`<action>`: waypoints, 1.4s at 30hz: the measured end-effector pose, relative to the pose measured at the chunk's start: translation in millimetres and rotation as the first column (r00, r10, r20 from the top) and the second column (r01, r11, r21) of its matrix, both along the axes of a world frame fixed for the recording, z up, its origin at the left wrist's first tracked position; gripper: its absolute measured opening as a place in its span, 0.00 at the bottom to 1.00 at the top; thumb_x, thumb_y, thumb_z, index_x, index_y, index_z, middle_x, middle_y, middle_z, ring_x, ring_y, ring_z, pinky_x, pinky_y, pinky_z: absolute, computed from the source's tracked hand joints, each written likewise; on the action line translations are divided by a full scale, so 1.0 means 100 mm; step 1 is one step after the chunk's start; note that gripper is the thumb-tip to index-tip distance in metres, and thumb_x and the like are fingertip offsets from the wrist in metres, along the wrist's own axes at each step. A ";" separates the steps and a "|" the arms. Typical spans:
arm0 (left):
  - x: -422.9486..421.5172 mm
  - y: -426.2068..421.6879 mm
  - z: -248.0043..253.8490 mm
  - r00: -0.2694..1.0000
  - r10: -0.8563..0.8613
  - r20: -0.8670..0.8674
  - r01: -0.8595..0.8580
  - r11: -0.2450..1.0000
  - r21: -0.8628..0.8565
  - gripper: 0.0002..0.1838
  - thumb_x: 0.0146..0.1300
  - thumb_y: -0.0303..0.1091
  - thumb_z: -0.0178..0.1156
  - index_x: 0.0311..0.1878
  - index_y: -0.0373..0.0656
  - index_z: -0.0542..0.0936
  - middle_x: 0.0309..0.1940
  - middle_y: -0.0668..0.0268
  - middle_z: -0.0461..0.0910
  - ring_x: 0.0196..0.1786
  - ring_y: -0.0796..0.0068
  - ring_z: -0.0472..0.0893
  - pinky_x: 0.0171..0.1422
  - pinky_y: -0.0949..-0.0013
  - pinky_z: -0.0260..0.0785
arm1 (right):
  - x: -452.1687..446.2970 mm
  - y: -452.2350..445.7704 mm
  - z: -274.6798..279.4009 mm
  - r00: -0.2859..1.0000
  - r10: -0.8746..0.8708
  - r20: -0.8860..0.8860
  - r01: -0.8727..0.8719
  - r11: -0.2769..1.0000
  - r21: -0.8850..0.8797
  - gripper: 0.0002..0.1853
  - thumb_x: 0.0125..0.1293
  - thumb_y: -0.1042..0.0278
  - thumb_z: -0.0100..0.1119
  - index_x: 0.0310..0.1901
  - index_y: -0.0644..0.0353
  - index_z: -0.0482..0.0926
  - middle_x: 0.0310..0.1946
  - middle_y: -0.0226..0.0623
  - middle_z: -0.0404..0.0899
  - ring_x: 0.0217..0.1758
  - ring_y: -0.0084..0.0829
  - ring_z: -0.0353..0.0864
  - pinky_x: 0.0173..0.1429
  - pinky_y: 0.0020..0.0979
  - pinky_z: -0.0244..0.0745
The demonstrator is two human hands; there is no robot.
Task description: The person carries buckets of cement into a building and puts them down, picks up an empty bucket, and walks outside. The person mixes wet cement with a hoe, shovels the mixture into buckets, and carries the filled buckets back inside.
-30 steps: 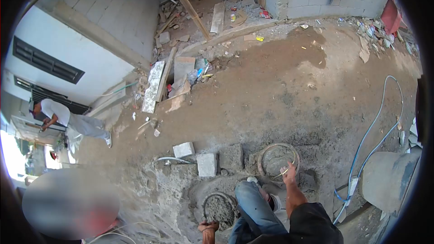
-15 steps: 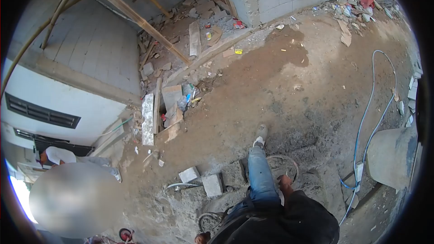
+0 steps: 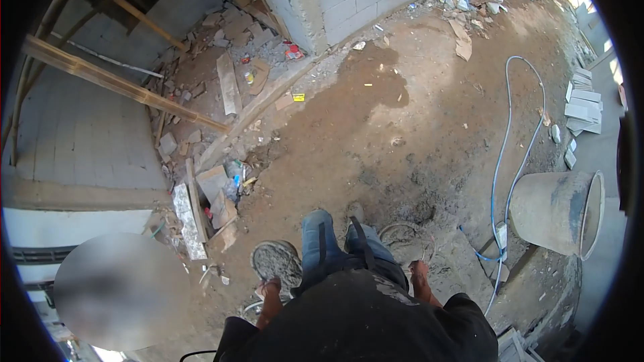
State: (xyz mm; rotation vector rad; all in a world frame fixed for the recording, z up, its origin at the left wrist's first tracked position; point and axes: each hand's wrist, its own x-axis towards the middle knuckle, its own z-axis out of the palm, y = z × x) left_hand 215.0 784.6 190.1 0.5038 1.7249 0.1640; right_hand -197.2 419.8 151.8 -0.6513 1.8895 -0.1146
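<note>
At my left side, my left hand (image 3: 270, 288) is closed on the near rim of a round bucket (image 3: 255, 255) filled with wet grey mortar (image 3: 276, 263). On the right, my right hand (image 3: 418, 269) is closed at the near edge of a second round bucket (image 3: 430, 236), which also holds grey material. My fingers there are small in view, but they wrap round its handle or rim. Both buckets hang beside my legs, in blue jeans (image 3: 319, 234).
A blue hose (image 3: 508, 127) loops over the ground at right, near a large tipped tub (image 3: 550, 211). Boards and rubble (image 3: 189, 221) lie at left. A bamboo pole (image 3: 127, 84) leans at upper left. Stacked tiles (image 3: 584, 108) stand far right.
The view has turned to the right and I have moved forward. The left bucket has come up from the ground beside my leg. The two pale blocks have left the view.
</note>
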 end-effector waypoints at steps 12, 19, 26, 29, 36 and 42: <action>2.74 -2.94 -0.63 0.761 -0.637 0.121 0.648 0.751 -0.123 0.10 0.41 0.38 0.48 0.30 0.54 0.64 0.27 0.68 0.61 0.30 0.68 0.63 0.29 0.62 0.51 | 1.25 -1.09 0.43 0.853 -0.505 0.132 0.512 0.858 -0.023 0.04 0.37 0.77 0.47 0.10 0.62 0.67 0.07 0.34 0.60 0.08 0.27 0.55 0.13 0.27 0.46; 4.01 -4.32 -1.11 0.353 -0.935 -0.014 0.692 0.271 -0.669 0.13 0.43 0.40 0.48 0.36 0.53 0.64 0.32 0.64 0.63 0.33 0.63 0.64 0.30 0.58 0.58 | 1.96 -1.47 0.36 0.632 -0.747 0.207 0.760 0.649 0.022 0.06 0.39 0.74 0.47 0.11 0.62 0.68 0.07 0.38 0.62 0.06 0.31 0.57 0.11 0.32 0.49; 3.37 -6.22 -0.83 0.202 -0.967 -0.154 0.965 0.224 -0.139 0.16 0.34 0.35 0.48 0.33 0.51 0.61 0.33 0.55 0.60 0.30 0.61 0.62 0.24 0.64 0.56 | 2.11 -1.87 0.29 0.607 -0.787 0.110 0.752 0.614 0.242 0.05 0.40 0.73 0.45 0.13 0.63 0.69 0.09 0.38 0.64 0.11 0.31 0.61 0.16 0.31 0.53; 3.27 -7.02 -0.76 0.173 -0.950 -0.258 0.942 0.236 -0.238 0.16 0.35 0.34 0.48 0.33 0.50 0.61 0.32 0.54 0.60 0.27 0.61 0.62 0.22 0.65 0.55 | 2.03 -2.17 0.21 0.822 -0.569 0.032 0.553 0.810 0.195 0.05 0.40 0.71 0.47 0.16 0.62 0.71 0.12 0.39 0.66 0.14 0.31 0.64 0.19 0.31 0.56; 2.91 -8.99 -0.82 -0.167 -0.968 -0.190 0.982 -0.146 -0.116 0.24 0.39 0.39 0.45 0.40 0.33 0.60 0.38 0.42 0.63 0.28 0.48 0.66 0.29 0.51 0.57 | 1.82 -3.07 0.10 0.929 -0.322 -0.183 0.349 0.926 0.143 0.07 0.42 0.68 0.51 0.21 0.61 0.75 0.20 0.41 0.72 0.22 0.32 0.70 0.26 0.33 0.64; 2.52 -10.94 -1.35 -0.109 -0.987 -0.118 0.971 -0.080 -0.226 0.16 0.36 0.34 0.47 0.32 0.45 0.60 0.30 0.56 0.60 0.23 0.60 0.60 0.24 0.57 0.55 | 1.66 -4.61 0.37 0.024 -0.992 0.121 0.994 0.036 0.100 0.05 0.39 0.73 0.49 0.13 0.62 0.67 0.13 0.36 0.67 0.14 0.28 0.63 0.19 0.29 0.57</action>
